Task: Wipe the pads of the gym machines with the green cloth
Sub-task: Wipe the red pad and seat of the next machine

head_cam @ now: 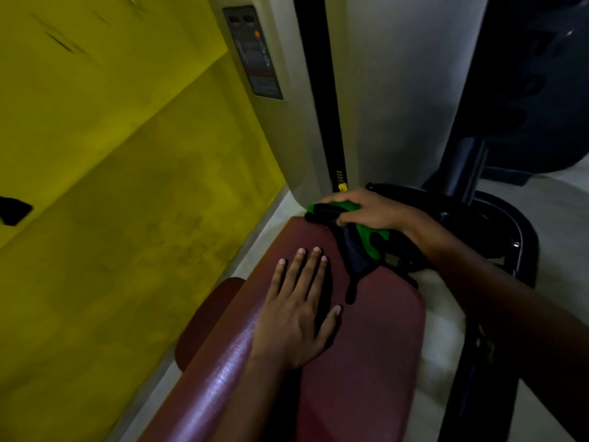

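Head view: left hand (296, 309) lies flat, fingers straight, on the maroon pad (376, 339), bracing it. Right hand (366, 208) clutches the green cloth (366, 232) at the pad's far end, a dark part trailing down onto the pad. Judgement: spread the cloth flat and draw full-length overlapping strokes, shifting the braced hand aside. No containers are visible.

The left hand (296, 311) lies flat on the red pad (366, 346). The right hand (366, 208) holds the green cloth (366, 232) at the pad's far end, beside a yellow wall (111, 186).
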`<move>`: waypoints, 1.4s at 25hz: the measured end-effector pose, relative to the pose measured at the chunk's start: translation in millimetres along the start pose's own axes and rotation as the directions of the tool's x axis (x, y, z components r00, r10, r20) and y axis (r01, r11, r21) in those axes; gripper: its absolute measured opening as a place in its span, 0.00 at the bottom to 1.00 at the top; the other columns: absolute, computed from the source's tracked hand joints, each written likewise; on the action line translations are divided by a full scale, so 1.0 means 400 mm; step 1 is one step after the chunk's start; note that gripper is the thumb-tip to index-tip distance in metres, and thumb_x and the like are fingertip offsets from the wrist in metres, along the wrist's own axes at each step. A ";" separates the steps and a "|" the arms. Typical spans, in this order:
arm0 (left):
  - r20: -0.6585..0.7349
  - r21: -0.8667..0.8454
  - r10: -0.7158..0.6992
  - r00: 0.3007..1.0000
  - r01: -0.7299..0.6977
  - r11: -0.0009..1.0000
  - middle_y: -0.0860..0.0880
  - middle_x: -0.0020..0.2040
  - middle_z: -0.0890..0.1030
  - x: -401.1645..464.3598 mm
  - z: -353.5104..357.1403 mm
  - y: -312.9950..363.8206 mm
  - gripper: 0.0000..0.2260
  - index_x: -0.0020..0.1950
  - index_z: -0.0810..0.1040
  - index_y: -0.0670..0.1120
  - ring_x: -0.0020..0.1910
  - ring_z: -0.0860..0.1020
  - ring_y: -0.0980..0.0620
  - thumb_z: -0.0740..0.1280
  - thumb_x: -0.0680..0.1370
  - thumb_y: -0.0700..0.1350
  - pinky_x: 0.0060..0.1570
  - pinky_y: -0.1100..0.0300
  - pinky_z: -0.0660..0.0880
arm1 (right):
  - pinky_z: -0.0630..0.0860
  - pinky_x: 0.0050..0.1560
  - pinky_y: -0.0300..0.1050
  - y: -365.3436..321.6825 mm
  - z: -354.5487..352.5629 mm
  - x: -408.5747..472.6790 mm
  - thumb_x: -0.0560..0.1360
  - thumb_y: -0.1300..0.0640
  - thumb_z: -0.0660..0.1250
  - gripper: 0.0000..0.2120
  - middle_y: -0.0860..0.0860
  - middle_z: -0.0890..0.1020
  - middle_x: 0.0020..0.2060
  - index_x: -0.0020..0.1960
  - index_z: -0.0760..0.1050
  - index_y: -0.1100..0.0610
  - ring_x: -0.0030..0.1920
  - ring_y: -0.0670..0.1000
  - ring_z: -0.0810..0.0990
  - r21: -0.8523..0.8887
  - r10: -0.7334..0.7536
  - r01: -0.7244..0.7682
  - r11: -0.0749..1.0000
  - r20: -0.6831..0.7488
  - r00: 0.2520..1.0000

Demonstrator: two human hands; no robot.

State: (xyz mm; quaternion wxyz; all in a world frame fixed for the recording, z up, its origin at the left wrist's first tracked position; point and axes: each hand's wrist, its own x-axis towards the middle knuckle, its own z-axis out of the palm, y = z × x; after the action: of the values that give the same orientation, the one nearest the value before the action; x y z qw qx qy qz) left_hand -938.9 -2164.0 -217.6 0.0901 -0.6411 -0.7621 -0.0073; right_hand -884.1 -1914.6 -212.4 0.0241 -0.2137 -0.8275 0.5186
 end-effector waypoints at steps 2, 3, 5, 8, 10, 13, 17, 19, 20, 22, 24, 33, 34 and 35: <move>-0.006 -0.034 0.003 1.000 -0.004 0.999 0.45 0.76 0.62 0.001 0.002 -0.002 0.30 0.75 0.63 0.42 0.76 0.57 0.46 0.57 0.78 0.58 0.71 0.46 0.54 | 0.69 0.66 0.45 -0.008 -0.025 -0.036 0.73 0.69 0.66 0.24 0.53 0.78 0.61 0.66 0.74 0.53 0.62 0.51 0.76 -0.054 -0.011 0.012 0.998 0.022 1.000; -0.008 -0.057 0.005 1.000 -0.006 0.998 0.45 0.75 0.63 -0.001 0.000 -0.004 0.30 0.74 0.64 0.42 0.75 0.58 0.46 0.57 0.78 0.58 0.71 0.47 0.54 | 0.69 0.66 0.47 -0.019 -0.026 -0.047 0.73 0.69 0.66 0.24 0.54 0.79 0.60 0.66 0.74 0.52 0.61 0.52 0.76 -0.071 -0.006 0.007 0.997 0.025 1.000; 0.002 -0.104 0.018 1.000 -0.018 0.994 0.44 0.74 0.65 -0.003 -0.009 -0.009 0.29 0.73 0.66 0.41 0.75 0.60 0.46 0.57 0.77 0.57 0.72 0.47 0.54 | 0.69 0.66 0.45 -0.045 -0.017 -0.070 0.73 0.67 0.66 0.24 0.53 0.79 0.61 0.66 0.74 0.49 0.62 0.52 0.76 -0.126 -0.009 0.006 0.992 -0.021 1.000; -0.010 -0.232 0.037 0.999 -0.038 0.972 0.44 0.73 0.66 -0.023 -0.037 -0.035 0.27 0.73 0.67 0.41 0.74 0.60 0.47 0.57 0.78 0.55 0.73 0.49 0.58 | 0.68 0.60 0.37 -0.102 0.005 -0.120 0.74 0.65 0.66 0.23 0.51 0.78 0.62 0.66 0.74 0.49 0.62 0.49 0.75 -0.291 -0.067 0.023 0.956 -0.139 0.988; -0.038 -0.325 0.033 0.999 -0.043 0.945 0.46 0.75 0.64 -0.046 -0.061 -0.062 0.27 0.74 0.64 0.43 0.75 0.57 0.49 0.55 0.78 0.55 0.74 0.54 0.52 | 0.65 0.57 0.34 -0.144 0.001 -0.161 0.74 0.64 0.66 0.23 0.49 0.77 0.61 0.67 0.73 0.49 0.62 0.47 0.73 -0.366 -0.091 0.010 0.930 -0.204 0.975; -0.075 -0.377 0.068 0.995 -0.092 0.922 0.49 0.75 0.63 -0.103 -0.104 -0.115 0.26 0.74 0.64 0.45 0.76 0.56 0.51 0.56 0.79 0.56 0.73 0.58 0.49 | 0.68 0.60 0.38 -0.220 0.019 -0.239 0.75 0.63 0.66 0.22 0.49 0.77 0.62 0.67 0.73 0.48 0.62 0.48 0.74 -0.406 -0.061 -0.061 0.912 -0.281 0.958; -0.125 -0.451 0.117 0.985 -0.161 0.878 0.49 0.74 0.66 -0.191 -0.154 -0.185 0.22 0.72 0.67 0.45 0.75 0.58 0.53 0.61 0.80 0.52 0.71 0.61 0.56 | 0.70 0.58 0.38 -0.324 0.144 -0.358 0.74 0.66 0.65 0.23 0.47 0.77 0.58 0.65 0.74 0.48 0.59 0.48 0.76 -0.353 -0.056 -0.096 0.931 -0.397 0.916; -0.131 -0.464 0.142 0.981 -0.187 0.866 0.50 0.73 0.66 -0.233 -0.171 -0.215 0.22 0.72 0.67 0.45 0.74 0.59 0.53 0.61 0.80 0.51 0.70 0.61 0.58 | 0.72 0.62 0.43 -0.357 0.217 -0.404 0.74 0.66 0.66 0.23 0.47 0.78 0.59 0.63 0.74 0.44 0.59 0.48 0.77 -0.325 -0.060 -0.090 0.942 -0.424 0.904; -0.130 -0.465 0.160 0.979 -0.202 0.862 0.50 0.73 0.66 -0.257 -0.179 -0.233 0.22 0.72 0.67 0.45 0.74 0.59 0.53 0.61 0.80 0.51 0.70 0.60 0.58 | 0.72 0.63 0.47 -0.380 0.253 -0.425 0.73 0.66 0.66 0.25 0.47 0.79 0.60 0.61 0.74 0.40 0.59 0.49 0.77 -0.331 -0.062 -0.090 0.939 -0.423 0.904; -0.134 -0.486 0.192 0.972 -0.233 0.842 0.49 0.72 0.68 -0.287 -0.195 -0.267 0.21 0.71 0.68 0.44 0.74 0.61 0.52 0.62 0.80 0.51 0.70 0.60 0.59 | 0.73 0.63 0.47 -0.420 0.300 -0.462 0.73 0.66 0.66 0.26 0.47 0.79 0.59 0.60 0.72 0.37 0.58 0.48 0.77 -0.357 -0.060 -0.113 0.927 -0.441 0.895; -0.145 -0.491 0.227 0.963 -0.269 0.828 0.48 0.71 0.69 -0.304 -0.213 -0.289 0.21 0.70 0.68 0.44 0.73 0.62 0.52 0.62 0.80 0.50 0.69 0.62 0.59 | 0.70 0.59 0.37 -0.457 0.335 -0.499 0.73 0.67 0.66 0.26 0.46 0.78 0.58 0.61 0.73 0.40 0.57 0.46 0.77 -0.353 -0.044 -0.147 0.924 -0.480 0.876; -0.216 -0.456 0.363 0.907 -0.422 0.783 0.48 0.70 0.70 -0.287 -0.199 -0.353 0.20 0.70 0.69 0.44 0.72 0.63 0.52 0.61 0.79 0.49 0.68 0.64 0.59 | 0.71 0.60 0.38 -0.518 0.408 -0.503 0.73 0.68 0.65 0.25 0.46 0.79 0.58 0.59 0.73 0.41 0.58 0.47 0.78 -0.287 -0.003 -0.197 0.937 -0.571 0.821; -0.217 -0.468 0.365 0.905 -0.425 0.775 0.48 0.70 0.70 -0.280 -0.198 -0.363 0.20 0.70 0.69 0.44 0.72 0.63 0.52 0.61 0.79 0.48 0.67 0.65 0.58 | 0.72 0.63 0.41 -0.519 0.417 -0.499 0.72 0.68 0.65 0.25 0.47 0.79 0.58 0.60 0.73 0.42 0.59 0.48 0.78 -0.282 0.017 -0.209 0.936 -0.559 0.829; -0.217 -0.479 0.380 0.899 -0.437 0.761 0.48 0.70 0.70 -0.269 -0.197 -0.371 0.20 0.70 0.69 0.44 0.72 0.63 0.52 0.62 0.79 0.48 0.67 0.65 0.58 | 0.71 0.65 0.44 -0.524 0.422 -0.496 0.72 0.68 0.66 0.25 0.48 0.79 0.59 0.60 0.74 0.42 0.60 0.48 0.77 -0.282 0.032 -0.227 0.932 -0.560 0.828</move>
State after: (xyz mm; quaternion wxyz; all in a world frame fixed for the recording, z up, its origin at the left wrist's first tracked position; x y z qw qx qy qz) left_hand -1056.7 -2305.3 -140.6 -0.0452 -0.7906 -0.5675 -0.2257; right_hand -817.0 -2210.7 -72.0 0.1865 -0.4101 -0.8454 0.2871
